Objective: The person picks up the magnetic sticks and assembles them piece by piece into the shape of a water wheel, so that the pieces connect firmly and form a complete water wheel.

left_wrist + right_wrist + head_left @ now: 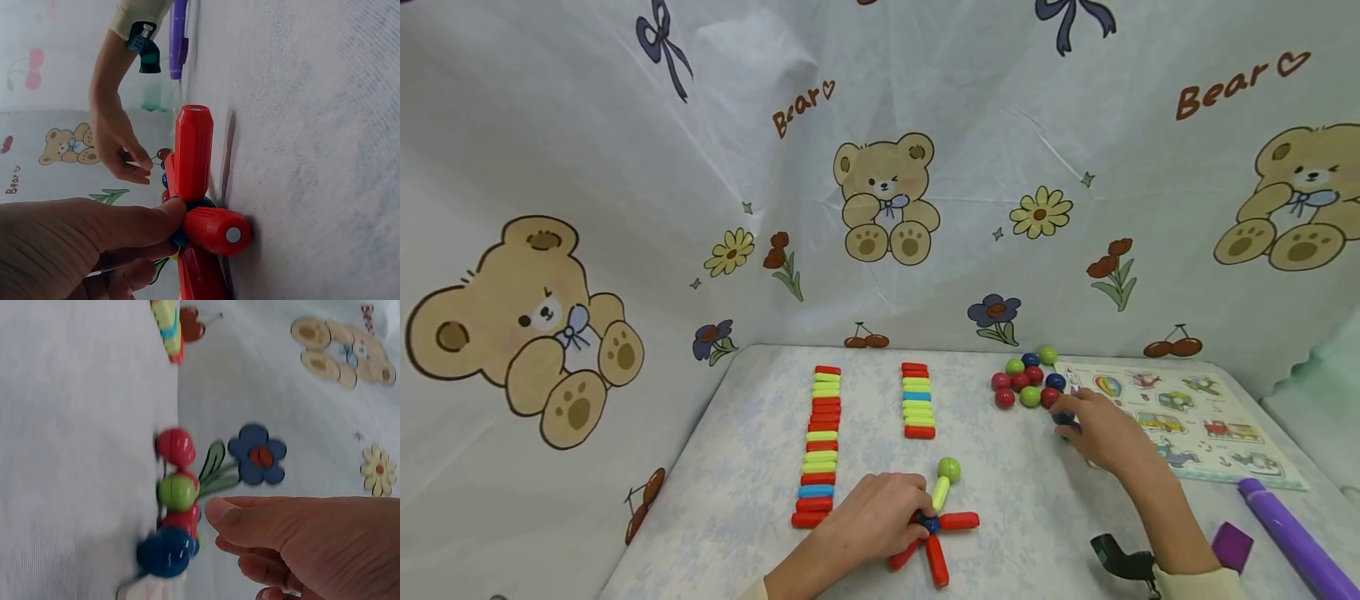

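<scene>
In the head view my left hand (pixel 883 512) pinches a dark blue ball (pixel 929 523) between thumb and fingers. Rods stick out from that ball like spokes: several red rods (pixel 959 521) and a yellow-green rod (pixel 940 494), which has a green ball (pixel 949 468) on its far end. The left wrist view shows the thumb pressed to the blue ball beside the red rods (pixel 195 153). Further right, my right hand (pixel 1101 429) hovers over a loose blue ball (pixel 1063 417); in the right wrist view its fingers stay apart from this blue ball (pixel 164 552).
Red, green and blue balls (pixel 1030 396) cluster at the back right. Two columns of coloured rods (pixel 820 446) lie left and centre. On the right are a picture board (pixel 1217 454), a purple tube (pixel 1296 533) and a purple block (pixel 1232 546). A bear-print curtain hangs behind.
</scene>
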`<state>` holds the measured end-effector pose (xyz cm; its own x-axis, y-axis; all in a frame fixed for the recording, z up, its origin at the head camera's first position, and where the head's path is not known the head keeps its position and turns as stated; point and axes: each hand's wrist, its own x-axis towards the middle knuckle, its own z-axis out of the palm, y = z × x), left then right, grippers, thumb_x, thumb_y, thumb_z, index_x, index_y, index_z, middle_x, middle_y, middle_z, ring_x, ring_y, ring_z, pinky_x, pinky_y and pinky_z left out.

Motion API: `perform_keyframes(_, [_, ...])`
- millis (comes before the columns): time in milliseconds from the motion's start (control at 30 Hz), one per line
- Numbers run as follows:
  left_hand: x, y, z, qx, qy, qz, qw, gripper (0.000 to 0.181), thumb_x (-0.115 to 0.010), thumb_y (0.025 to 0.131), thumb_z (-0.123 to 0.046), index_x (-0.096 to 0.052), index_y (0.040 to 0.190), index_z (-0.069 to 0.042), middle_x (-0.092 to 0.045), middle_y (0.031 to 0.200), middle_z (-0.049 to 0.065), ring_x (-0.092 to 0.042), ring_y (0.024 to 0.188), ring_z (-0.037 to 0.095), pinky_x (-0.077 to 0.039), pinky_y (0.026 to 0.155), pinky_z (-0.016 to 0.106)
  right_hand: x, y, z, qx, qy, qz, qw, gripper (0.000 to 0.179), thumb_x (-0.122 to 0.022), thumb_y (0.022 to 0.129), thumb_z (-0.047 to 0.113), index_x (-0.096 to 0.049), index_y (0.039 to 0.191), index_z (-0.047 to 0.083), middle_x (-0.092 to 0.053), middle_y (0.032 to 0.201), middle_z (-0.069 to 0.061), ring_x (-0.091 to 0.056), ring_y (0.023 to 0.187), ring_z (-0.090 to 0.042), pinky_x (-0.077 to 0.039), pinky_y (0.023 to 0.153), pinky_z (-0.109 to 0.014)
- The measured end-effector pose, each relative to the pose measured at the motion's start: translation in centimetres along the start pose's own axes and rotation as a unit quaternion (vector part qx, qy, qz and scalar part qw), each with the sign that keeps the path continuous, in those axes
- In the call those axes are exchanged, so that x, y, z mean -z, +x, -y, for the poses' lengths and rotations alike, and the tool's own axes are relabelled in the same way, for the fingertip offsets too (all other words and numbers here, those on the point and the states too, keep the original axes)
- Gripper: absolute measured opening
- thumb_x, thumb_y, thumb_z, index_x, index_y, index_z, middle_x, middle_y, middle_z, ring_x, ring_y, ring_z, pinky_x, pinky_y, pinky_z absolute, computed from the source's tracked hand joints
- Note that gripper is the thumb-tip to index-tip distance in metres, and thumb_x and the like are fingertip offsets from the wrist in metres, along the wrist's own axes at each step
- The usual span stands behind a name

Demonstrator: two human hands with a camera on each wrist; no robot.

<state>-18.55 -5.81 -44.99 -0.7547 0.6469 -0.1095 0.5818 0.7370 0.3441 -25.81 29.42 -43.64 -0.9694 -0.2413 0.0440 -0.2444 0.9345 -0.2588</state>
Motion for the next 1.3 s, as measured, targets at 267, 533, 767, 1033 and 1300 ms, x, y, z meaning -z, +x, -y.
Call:
perform_keyframes(267, [0.1,0.0,0.1,0.005,-0.003,-0.005,1.0,0.016,-0.089,0.091,-0.028,-0.086,0.106,-0.024,-0.054,0.079,-0.017,-0.049,0.066,0.0,-0.044,0.059,0.017,0.5,0.0,-2.9,-0.033,0.01,0.064,0.9973,0.029,-0.084,0.093,0.011,-0.075,0.119,0.005,-0.073,0.109,-0.019,-0.069,0.104,-0.042,-0.06,0.085,-0.06])
perform_keyframes(533, [0.1,-0.1,0.1,0.004,-0.003,-0.017,0.9998,0.016,-0.09,0.09,-0.03,-0.086,0.104,-0.022,-0.058,0.082,-0.018,-0.05,0.068,-0.003,-0.045,0.06,0.017,-0.2,0.5,-2.4,-0.041,0.048,0.106,0.9923,0.033,-0.085,0.092,0.011,-0.075,0.122,0.006,-0.074,0.103,-0.012,-0.069,0.094,-0.029,-0.062,0.083,-0.052])
perform_keyframes(767, [-0.1,0.0,0.1,0.005,0.005,-0.025,0.9997,0.017,-0.09,0.09,-0.032,-0.087,0.103,-0.023,-0.062,0.086,-0.019,-0.051,0.071,-0.005,-0.045,0.061,0.016,-1.1,0.5,0.0,0.021,0.121,0.132,0.9836,0.032,-0.088,0.09,0.014,-0.076,0.12,0.011,-0.074,0.104,-0.001,-0.065,0.088,-0.018,-0.059,0.077,-0.036])
perform_keyframes(1033, [-0.2,0.1,-0.1,0.004,0.002,-0.031,0.9995,0.015,-0.09,0.091,-0.033,-0.086,0.101,-0.023,-0.059,0.083,-0.019,-0.05,0.068,-0.003,-0.044,0.059,0.016,-2.0,0.1,4.3,0.132,0.194,0.202,0.9509,0.028,-0.087,0.092,0.017,-0.076,0.117,0.018,-0.072,0.105,0.009,-0.06,0.087,-0.012,-0.054,0.074,-0.024])
perform_keyframes(1300, [-0.4,0.3,0.1,0.012,-0.016,-0.02,0.9996,0.018,-0.089,0.092,-0.031,-0.085,0.108,-0.024,-0.058,0.083,-0.017,-0.05,0.069,-0.001,-0.045,0.061,0.017,-2.9,0.3,6.7,0.162,0.221,0.235,0.9324,0.026,-0.088,0.092,0.016,-0.076,0.114,0.022,-0.073,0.104,0.011,-0.061,0.086,-0.011,-0.053,0.076,-0.024])
